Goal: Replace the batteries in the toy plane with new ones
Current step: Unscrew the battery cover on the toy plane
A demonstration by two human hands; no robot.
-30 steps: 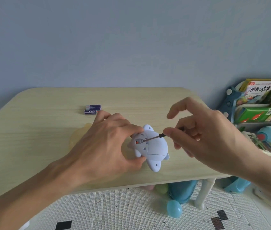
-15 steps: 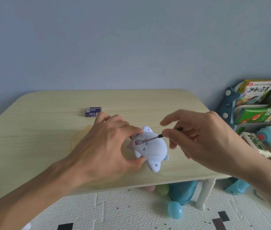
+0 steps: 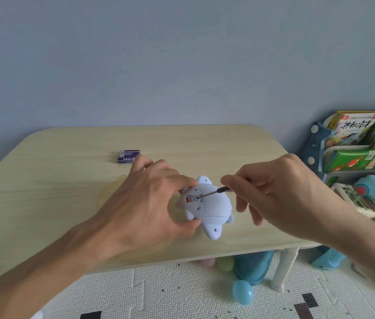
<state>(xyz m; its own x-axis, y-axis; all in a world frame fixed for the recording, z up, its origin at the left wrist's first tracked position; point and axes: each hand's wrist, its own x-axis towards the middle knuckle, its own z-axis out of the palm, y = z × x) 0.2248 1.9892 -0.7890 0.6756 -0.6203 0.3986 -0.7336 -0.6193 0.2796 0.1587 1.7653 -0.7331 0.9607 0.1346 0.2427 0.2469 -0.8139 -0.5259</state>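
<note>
Left hand: my left hand (image 3: 149, 203) reaches in from the lower left, palm down, fingers curled over the far side of the toy plane (image 3: 207, 207) and thumb pressed on its near side, clamped on it
Right hand: my right hand (image 3: 280, 194) comes in from the lower right, wrist raised, thumb and forefinger pinched together on the dark handle of the screwdriver (image 3: 214, 192), the other fingers hanging loosely bent below
Screwdriver: it slants down and left from my right hand; its tip sits in the small grey recess on the plane's upturned belly
Toy plane: pale lilac, belly up, resting on the table (image 3: 44, 192) near the front edge, one wing tip pointing toward me
Batteries: two dark blue batteries (image 3: 128, 156) lie side by side on the table, beyond the plane and to its left, just past my left fingertips
Ball: a blue ball (image 3: 243, 291) sits on the floor mat, below the table and nearer to me than the plane
</note>
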